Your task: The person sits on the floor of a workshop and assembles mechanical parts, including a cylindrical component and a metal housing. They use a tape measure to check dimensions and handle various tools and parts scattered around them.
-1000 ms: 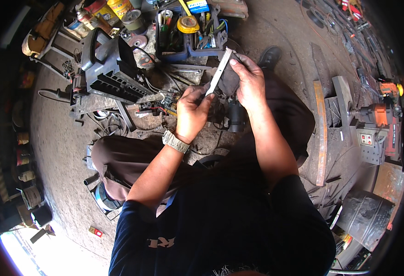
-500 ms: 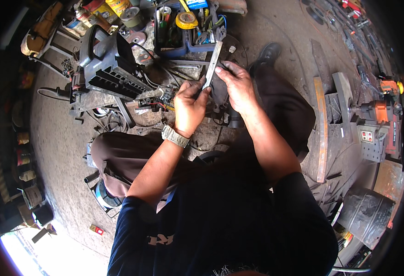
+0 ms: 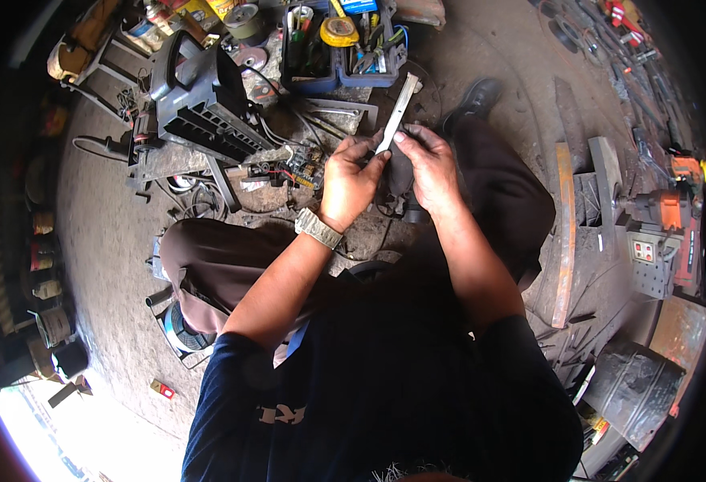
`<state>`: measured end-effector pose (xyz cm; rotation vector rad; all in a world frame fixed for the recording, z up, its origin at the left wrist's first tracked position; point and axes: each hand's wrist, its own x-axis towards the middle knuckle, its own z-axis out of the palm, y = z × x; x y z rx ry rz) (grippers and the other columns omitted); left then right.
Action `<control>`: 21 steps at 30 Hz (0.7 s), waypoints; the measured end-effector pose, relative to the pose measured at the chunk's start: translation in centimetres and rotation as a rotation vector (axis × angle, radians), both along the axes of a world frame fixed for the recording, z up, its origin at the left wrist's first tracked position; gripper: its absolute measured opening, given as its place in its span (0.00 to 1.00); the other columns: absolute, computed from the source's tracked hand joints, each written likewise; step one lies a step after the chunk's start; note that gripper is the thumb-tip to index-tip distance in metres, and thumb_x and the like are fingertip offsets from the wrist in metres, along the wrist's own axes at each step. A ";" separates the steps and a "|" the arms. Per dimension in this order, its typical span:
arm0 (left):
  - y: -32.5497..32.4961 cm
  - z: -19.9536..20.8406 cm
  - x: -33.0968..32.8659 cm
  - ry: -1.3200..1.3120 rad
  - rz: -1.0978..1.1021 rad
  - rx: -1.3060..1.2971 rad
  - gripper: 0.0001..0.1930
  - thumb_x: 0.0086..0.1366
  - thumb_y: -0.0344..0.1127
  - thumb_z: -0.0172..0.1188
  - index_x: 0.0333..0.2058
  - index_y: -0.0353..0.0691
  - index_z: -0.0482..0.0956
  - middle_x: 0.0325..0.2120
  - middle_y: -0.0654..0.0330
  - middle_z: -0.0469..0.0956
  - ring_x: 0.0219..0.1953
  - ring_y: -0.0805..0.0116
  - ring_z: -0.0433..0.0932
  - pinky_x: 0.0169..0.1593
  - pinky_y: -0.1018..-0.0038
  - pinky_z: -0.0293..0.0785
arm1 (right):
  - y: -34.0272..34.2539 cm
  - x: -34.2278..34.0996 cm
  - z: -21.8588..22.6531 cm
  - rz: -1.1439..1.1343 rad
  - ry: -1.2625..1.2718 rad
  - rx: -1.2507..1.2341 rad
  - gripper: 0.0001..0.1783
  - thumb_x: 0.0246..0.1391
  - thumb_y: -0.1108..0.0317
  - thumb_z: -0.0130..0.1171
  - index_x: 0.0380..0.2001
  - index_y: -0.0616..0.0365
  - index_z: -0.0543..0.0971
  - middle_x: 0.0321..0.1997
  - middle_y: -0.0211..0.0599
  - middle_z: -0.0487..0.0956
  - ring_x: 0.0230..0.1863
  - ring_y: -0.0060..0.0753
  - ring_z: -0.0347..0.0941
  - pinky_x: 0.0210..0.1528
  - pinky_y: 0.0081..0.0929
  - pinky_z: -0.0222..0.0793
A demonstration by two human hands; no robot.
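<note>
Between my hands, above my crossed legs, a narrow silvery metal strip [image 3: 402, 106] slants up and to the right. My left hand [image 3: 348, 183] pinches its lower end, thumb on top and fingers curled behind. A wristwatch [image 3: 318, 229] sits on the left wrist. My right hand [image 3: 435, 170] is closed beside it, its thumb against the strip's edge and its fingers bent behind. Something dark [image 3: 399, 175] shows between the two hands; I cannot tell what it is. Left of the hands, a circuit board with wires [image 3: 308, 165] lies near a black slotted plastic housing [image 3: 208, 108].
An open toolbox [image 3: 309, 83] with pliers and a yellow tape measure [image 3: 339, 32] stands ahead. A rusty flat bar [image 3: 563, 241] lies on the floor at right, near an orange machine [image 3: 668, 207]. A dark metal drum [image 3: 634, 386] is at lower right. Cables clutter the floor.
Both hands and the strip have shifted a little to the right in the picture. The strip now leans further right. The surroundings shift slightly too, as the view has moved.
</note>
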<state>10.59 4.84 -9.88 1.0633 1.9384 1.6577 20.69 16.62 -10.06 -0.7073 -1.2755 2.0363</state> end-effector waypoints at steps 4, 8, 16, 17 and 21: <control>0.1 0.1 0.3 0.016 -0.046 0.017 0.19 0.65 0.25 0.67 0.54 0.32 0.83 0.39 0.56 0.80 0.42 0.68 0.78 0.51 0.75 0.73 | 0.2 0.1 -0.5 -0.019 0.041 0.016 0.06 0.64 0.72 0.64 0.41 0.62 0.83 0.38 0.28 0.84 0.38 0.14 0.76 0.42 0.17 0.71; 0.0 0.1 0.3 0.037 -0.057 0.056 0.16 0.64 0.25 0.67 0.51 0.30 0.83 0.39 0.51 0.80 0.43 0.58 0.81 0.51 0.71 0.75 | 0.4 0.3 -0.6 -0.025 0.041 -0.025 0.05 0.63 0.73 0.65 0.40 0.61 0.82 0.37 0.26 0.83 0.38 0.14 0.76 0.42 0.17 0.72; -0.2 1.0 -0.2 0.010 -0.102 0.030 0.15 0.65 0.27 0.67 0.50 0.33 0.85 0.42 0.52 0.81 0.46 0.60 0.81 0.52 0.72 0.75 | 1.1 0.6 -0.6 0.048 0.038 -0.049 0.04 0.62 0.74 0.65 0.39 0.59 0.82 0.35 0.23 0.82 0.35 0.13 0.74 0.39 0.16 0.71; -0.1 1.1 -0.5 0.014 -0.082 0.063 0.15 0.65 0.28 0.67 0.50 0.34 0.85 0.43 0.51 0.81 0.47 0.62 0.80 0.53 0.71 0.75 | 1.0 0.6 -0.4 0.055 0.034 -0.040 0.04 0.62 0.74 0.65 0.39 0.59 0.81 0.35 0.23 0.81 0.35 0.12 0.74 0.38 0.16 0.71; 3.0 3.0 -2.8 -0.244 -0.022 0.064 0.20 0.65 0.36 0.71 0.51 0.30 0.82 0.39 0.57 0.85 0.40 0.74 0.80 0.47 0.76 0.77 | 1.1 0.6 0.4 0.078 -0.092 0.158 0.05 0.60 0.73 0.66 0.38 0.60 0.81 0.31 0.20 0.78 0.32 0.11 0.70 0.33 0.17 0.67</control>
